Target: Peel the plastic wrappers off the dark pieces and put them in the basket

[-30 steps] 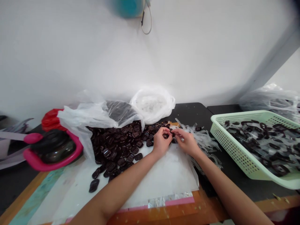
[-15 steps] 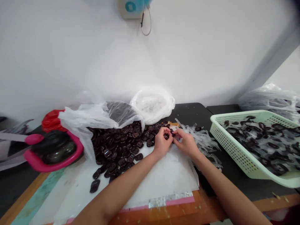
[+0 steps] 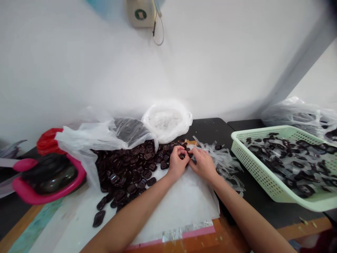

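Okay, moving across from the left: a pink-rimmed container (image 3: 26, 191) sits out of the way, then a slumped plastic bag (image 3: 86, 137) opens onto a heap of glossy dark buckles (image 3: 123, 172) on a white sheet (image 3: 179, 211), handy for the left hand (image 3: 177, 164). That hand and the right hand (image 3: 202, 164) meet, fingers nearly closed, pinching a small dark buckle (image 3: 185, 158), mostly hidden. Clear plastic strips (image 3: 221, 163) lie just right, and further over, a pale green basket (image 3: 252, 168) holds more.

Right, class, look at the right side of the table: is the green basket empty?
No, the green basket holds many dark loop-shaped pieces.
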`<control>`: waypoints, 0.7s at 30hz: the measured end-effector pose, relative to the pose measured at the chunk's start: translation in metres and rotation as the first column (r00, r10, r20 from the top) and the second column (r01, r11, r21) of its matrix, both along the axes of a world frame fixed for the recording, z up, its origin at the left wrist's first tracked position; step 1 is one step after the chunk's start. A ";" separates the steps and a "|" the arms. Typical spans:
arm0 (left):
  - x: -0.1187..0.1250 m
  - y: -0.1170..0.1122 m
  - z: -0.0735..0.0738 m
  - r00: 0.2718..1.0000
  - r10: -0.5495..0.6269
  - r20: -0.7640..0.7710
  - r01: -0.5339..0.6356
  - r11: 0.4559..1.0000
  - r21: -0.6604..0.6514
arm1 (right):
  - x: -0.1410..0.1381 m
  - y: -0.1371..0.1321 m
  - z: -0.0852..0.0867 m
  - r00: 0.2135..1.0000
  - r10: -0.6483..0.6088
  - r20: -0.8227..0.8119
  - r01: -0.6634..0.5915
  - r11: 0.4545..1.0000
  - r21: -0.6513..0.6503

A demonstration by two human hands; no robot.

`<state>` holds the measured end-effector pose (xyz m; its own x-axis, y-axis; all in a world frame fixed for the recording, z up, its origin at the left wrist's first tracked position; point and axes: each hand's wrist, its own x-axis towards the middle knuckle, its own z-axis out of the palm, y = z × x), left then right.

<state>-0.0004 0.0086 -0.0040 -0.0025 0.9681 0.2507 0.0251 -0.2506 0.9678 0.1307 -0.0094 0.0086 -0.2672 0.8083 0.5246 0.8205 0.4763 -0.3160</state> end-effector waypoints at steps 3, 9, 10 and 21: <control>0.000 0.000 -0.001 1.000 0.026 -0.009 -0.026 0.999 0.029 | 0.003 0.000 0.004 0.998 0.025 -0.055 -0.025 1.000 0.001; -0.001 -0.005 0.002 0.999 0.052 -0.010 -0.051 0.993 0.107 | 0.007 0.001 0.007 0.908 0.081 -0.411 -0.156 0.976 -0.153; -0.001 -0.006 0.003 0.999 0.052 0.008 -0.053 0.991 0.120 | 0.007 0.001 0.008 0.852 0.078 -0.518 -0.199 0.963 -0.182; 0.004 -0.006 0.007 0.948 -0.161 0.274 0.199 0.973 -0.117 | -0.005 -0.003 0.011 0.204 -0.147 -0.968 -0.453 0.863 -0.226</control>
